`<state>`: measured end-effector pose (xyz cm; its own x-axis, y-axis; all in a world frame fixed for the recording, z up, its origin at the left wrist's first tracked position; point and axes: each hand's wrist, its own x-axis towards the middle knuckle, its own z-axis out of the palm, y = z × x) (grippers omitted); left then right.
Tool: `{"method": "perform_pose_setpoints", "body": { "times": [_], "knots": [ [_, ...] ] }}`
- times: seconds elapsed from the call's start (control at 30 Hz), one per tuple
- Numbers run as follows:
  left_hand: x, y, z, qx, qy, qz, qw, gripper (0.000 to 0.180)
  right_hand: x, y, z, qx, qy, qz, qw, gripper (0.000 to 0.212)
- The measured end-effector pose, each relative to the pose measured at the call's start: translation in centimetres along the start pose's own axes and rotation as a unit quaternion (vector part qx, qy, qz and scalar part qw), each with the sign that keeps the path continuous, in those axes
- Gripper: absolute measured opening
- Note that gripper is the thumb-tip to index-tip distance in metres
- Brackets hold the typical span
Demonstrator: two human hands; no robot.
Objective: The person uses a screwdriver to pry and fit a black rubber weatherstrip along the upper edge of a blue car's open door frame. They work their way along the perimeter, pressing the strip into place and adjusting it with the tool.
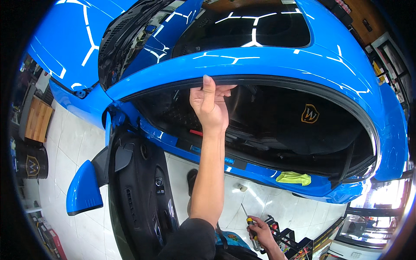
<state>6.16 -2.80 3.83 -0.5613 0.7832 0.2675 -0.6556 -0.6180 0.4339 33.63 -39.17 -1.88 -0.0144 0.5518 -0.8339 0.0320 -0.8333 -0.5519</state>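
My left hand reaches up to the upper door frame of a blue car. Its thumb presses on the black rubber edge and its curled fingers go in under the roof line, partly hidden there. Low in the view, my right hand is closed round the yellow and black handle of a screwdriver, its thin blade pointing up and to the left. On the door sill lies a crumpled yellow-green cloth.
The open car door, with its blue side mirror, stands to the left. A black rack of tools is near my right hand. Inside the dark cabin is a seat with a gold emblem. Below, a tiled floor shows.
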Motion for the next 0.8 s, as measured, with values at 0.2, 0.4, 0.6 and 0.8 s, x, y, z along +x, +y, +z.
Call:
{"method": "perform_pose_setpoints", "body": {
  "times": [0.2,0.4,0.6,0.8],
  "knots": [
    [-0.3,-0.2,0.9,-0.019,0.037,0.011,0.999,0.030,0.9,-1.7,-0.4,0.004,0.038,0.009,0.999,0.045],
    [-0.3,0.2,0.0,0.016,-0.002,-0.027,1.000,0.027,4.2,-5.4,0.8,-0.069,0.008,0.024,0.997,0.044],
    [-0.2,-1.0,-1.7,-0.015,-0.035,-0.007,0.999,0.025,7.0,-9.4,3.4,-0.062,0.016,-0.002,0.998,0.045],
    [-0.3,-1.2,-2.1,-0.018,-0.052,-0.005,0.998,0.024,7.6,-10.1,4.2,-0.075,0.007,0.026,0.997,0.046]
  ]
}}
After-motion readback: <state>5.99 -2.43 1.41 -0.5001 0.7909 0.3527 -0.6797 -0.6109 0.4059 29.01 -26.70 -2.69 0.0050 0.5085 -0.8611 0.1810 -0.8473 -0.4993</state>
